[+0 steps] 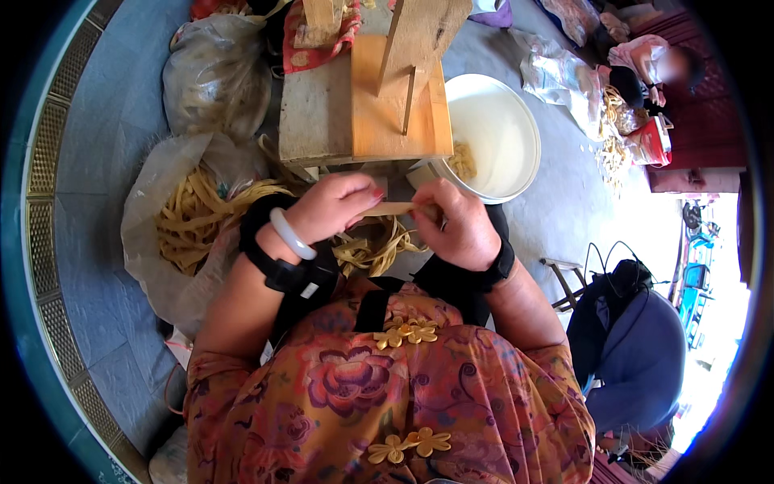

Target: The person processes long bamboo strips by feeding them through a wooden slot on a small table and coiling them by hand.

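A short flat tan strip [387, 209] is stretched between my two hands, above my lap. My left hand [332, 209] grips its left end, with a white bangle and a black band at the wrist. Curled around the other end, my right hand [456, 224] wears a black wristband. The fingers hide both strip ends. Below the hands lies a heap of loose tan strips [378, 248]. Just beyond them stands a low bench [317, 115] bearing a wooden board [372, 130] with an upright wooden block [423, 45] and a thin stick against it.
Right of the bench stands a white bucket [502, 115] with pale pieces at its bottom. An open plastic bag [145, 242] of long strips lies at left, a tied bag [214, 78] behind it. Two other people [647, 60] sit at right, one [641, 345] close by.
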